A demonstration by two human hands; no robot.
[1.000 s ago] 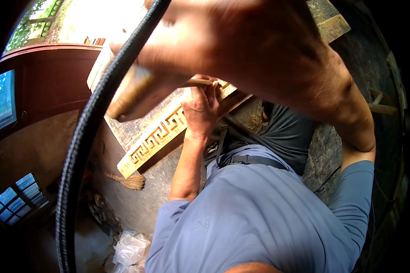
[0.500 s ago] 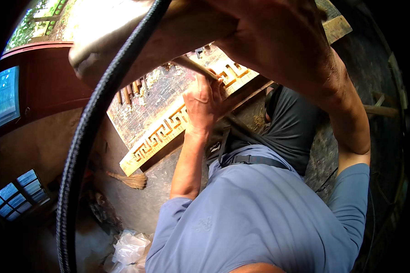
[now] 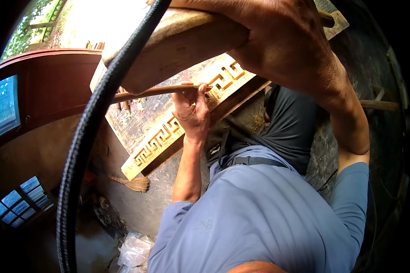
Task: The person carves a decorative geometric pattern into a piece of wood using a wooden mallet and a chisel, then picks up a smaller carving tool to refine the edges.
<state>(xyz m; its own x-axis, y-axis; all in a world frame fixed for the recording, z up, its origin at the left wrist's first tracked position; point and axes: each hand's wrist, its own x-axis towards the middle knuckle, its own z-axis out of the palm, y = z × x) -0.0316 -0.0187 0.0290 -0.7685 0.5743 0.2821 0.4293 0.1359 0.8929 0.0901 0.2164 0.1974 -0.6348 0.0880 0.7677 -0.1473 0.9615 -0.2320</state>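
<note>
My left hand [image 3: 190, 111] is closed on a slender wooden-handled tool [image 3: 152, 92], probably a chisel, lying at a low slant over a pale board [image 3: 164, 134] carved with an angular key pattern. My raised right hand [image 3: 287, 41] grips a chunky wooden mallet [image 3: 182, 50], its block hanging above and left of my left hand, its handle poking out to the right. The board runs diagonally along the near edge of a worn workbench [image 3: 120, 129]. Part of the mallet is hidden behind a black braided cord [image 3: 82, 136] crossing close to the camera.
More wooden-handled tools [image 3: 124, 103] and shavings lie on the bench. A straw broom [image 3: 136, 184] is on the floor below it, with white plastic bags [image 3: 134, 250] nearer. A red-brown panel [image 3: 45, 82] and windows [image 3: 25, 200] are at left; timber pieces [image 3: 378, 104] stand at right.
The mallet has swung about, lifting, then shifting rightward in the latest frame. My left hand has moved slightly left and down, and the tool in it now lies flatter, slanting the other way.
</note>
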